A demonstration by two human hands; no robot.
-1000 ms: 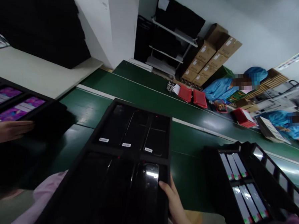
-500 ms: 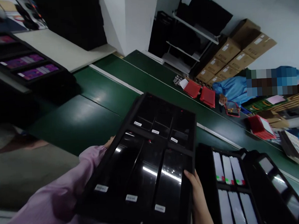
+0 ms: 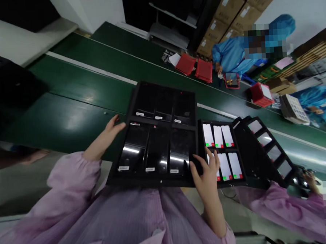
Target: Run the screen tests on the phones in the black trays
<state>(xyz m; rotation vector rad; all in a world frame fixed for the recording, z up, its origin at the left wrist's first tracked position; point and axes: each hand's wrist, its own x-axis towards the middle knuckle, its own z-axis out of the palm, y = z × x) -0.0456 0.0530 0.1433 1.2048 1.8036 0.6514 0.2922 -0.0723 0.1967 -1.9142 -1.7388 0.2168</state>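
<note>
Left hand [image 3: 105,137] and right hand [image 3: 208,172] spread loosely, released, at side edges of the black smartphone tray [image 3: 146,181]; its labels [image 3: 150,169] are unreadable; fingers partly hide one lit smartphone [image 3: 217,173].

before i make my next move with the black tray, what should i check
1. Compartments filled: ok, six dark-screened devices in the black tray.
2. Labels showing: ok, one per device.
3. Left grip closed on tray: not ok, open at its left side.
4. Right grip closed on tray: not ok, fingers spread by the right edge.
5. Gap to white-screened tray: cannot tell.
</note>
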